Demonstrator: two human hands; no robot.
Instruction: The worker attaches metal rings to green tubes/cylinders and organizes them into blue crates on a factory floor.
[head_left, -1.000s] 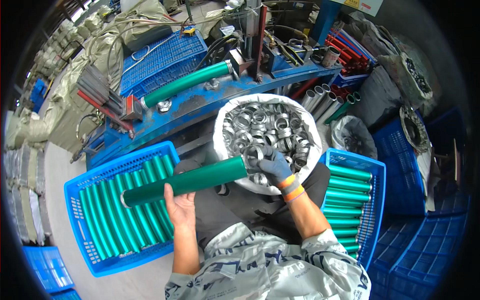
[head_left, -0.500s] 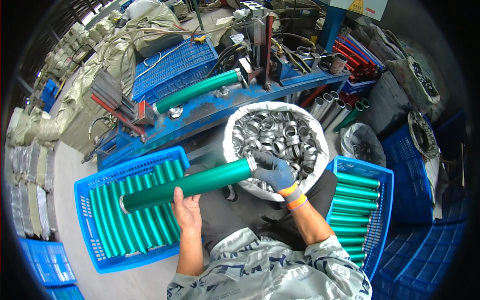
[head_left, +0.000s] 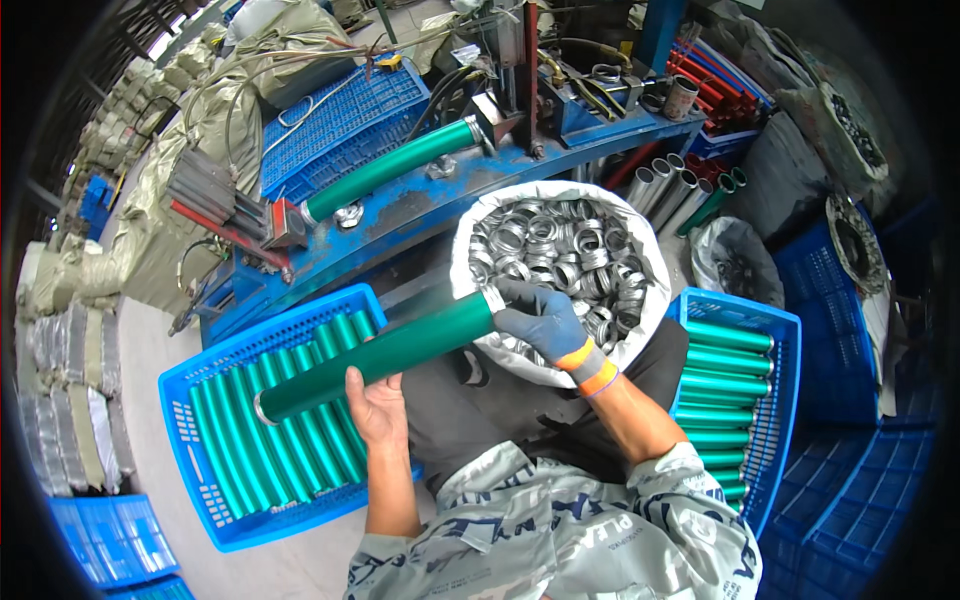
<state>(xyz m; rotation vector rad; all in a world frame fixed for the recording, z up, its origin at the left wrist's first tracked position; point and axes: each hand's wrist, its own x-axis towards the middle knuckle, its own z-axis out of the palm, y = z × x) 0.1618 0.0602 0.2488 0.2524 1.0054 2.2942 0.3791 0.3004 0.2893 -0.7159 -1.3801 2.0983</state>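
My bare left hand (head_left: 376, 408) grips a long green tube (head_left: 400, 350) near its left end, holding it across my lap. My right hand (head_left: 541, 318), in a grey-blue glove with an orange cuff, closes around the tube's right end, where a metal ring sits on the tip. Just behind that hand stands a white sack (head_left: 470, 262) full of silver metal rings (head_left: 560, 250). Under the tube's left end lies a blue crate (head_left: 200, 372) with several green tubes side by side.
Another blue crate (head_left: 785, 330) of green tubes stands at my right. A blue metal workbench (head_left: 420, 215) ahead carries a clamped green tube (head_left: 390, 172) and machine parts. Grey and red pipes (head_left: 668, 185), dark sacks (head_left: 735, 262) and stacked blue crates (head_left: 850, 500) crowd the right side.
The tube has tilted slightly and come closer to my lap. My right hand stays at its right end by the ring sack, my left hand near its left part.
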